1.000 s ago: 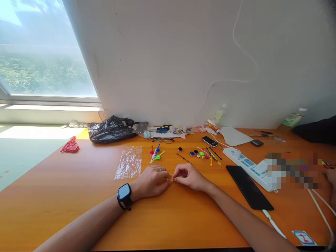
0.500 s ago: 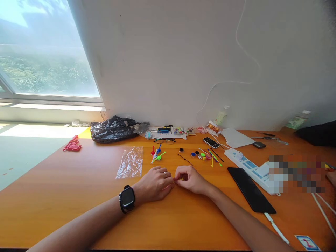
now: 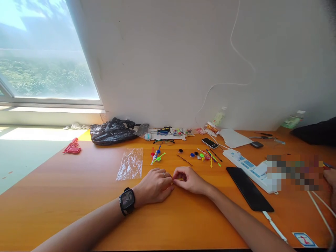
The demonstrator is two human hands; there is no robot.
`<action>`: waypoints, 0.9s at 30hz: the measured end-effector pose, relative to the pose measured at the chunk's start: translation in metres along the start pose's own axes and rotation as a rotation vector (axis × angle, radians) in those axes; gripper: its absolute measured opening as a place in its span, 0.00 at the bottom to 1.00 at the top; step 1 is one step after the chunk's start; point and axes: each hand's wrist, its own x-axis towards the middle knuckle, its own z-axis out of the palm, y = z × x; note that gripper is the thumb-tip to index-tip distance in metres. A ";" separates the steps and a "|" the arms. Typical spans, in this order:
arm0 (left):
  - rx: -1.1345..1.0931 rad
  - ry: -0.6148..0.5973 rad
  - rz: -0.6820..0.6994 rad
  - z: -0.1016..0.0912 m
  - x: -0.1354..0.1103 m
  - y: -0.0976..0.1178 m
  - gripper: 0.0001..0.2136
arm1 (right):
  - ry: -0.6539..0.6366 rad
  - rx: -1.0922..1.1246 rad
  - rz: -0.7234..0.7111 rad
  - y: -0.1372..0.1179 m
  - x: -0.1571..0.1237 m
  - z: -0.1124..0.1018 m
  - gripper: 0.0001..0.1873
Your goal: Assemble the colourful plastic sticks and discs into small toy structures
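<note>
My left hand [image 3: 154, 184], with a black smartwatch [image 3: 127, 201] on the wrist and a ring on one finger, rests on the orange table [image 3: 65, 196] with its fingers curled. My right hand [image 3: 189, 180] meets it fingertip to fingertip. Between them both hands pinch a small yellow plastic piece [image 3: 177, 180], mostly hidden by the fingers. Just beyond lie an assembled cluster of coloured sticks and discs [image 3: 156, 155], a loose black stick [image 3: 184, 160] and a scatter of coloured discs and sticks [image 3: 206, 155].
An empty clear plastic bag [image 3: 130, 163] lies left of the hands. A black phone [image 3: 249, 188] on a cable and a white power strip [image 3: 248, 166] sit to the right. A black bag [image 3: 112, 130], glasses [image 3: 163, 141] and clutter line the wall. Another person's hand [image 3: 330, 176] shows at the right edge.
The yellow disc visible between my fingertips a second ago is now mostly covered by my fingers. Both hands stay together at the same spot; only the camera shifted slightly.
</note>
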 end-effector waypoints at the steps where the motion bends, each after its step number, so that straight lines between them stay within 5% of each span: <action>1: 0.003 0.000 -0.001 0.000 0.000 0.000 0.07 | 0.002 -0.013 -0.004 -0.001 0.000 0.000 0.04; 19: -0.068 0.005 0.023 -0.001 0.000 -0.004 0.04 | 0.001 0.011 -0.003 0.006 0.003 -0.005 0.08; 27: -0.194 0.139 -0.018 -0.021 0.002 -0.002 0.22 | 0.069 -0.044 0.010 -0.005 0.002 -0.014 0.15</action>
